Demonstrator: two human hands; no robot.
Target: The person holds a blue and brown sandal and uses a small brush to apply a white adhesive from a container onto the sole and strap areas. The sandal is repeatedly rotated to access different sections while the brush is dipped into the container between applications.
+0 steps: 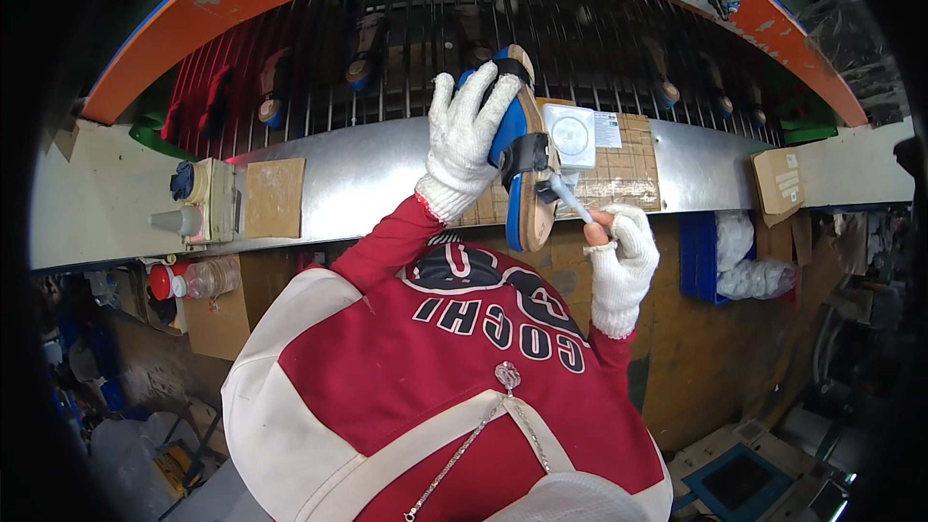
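Head view: my left hand (471,130), gloved, is wrapped around a blue sandal (522,150) held on edge over the counter (367,169) | my right hand (619,251) pinches a small brush (568,197) touching its tan sole | wire rack (406,48) of sandals behind.
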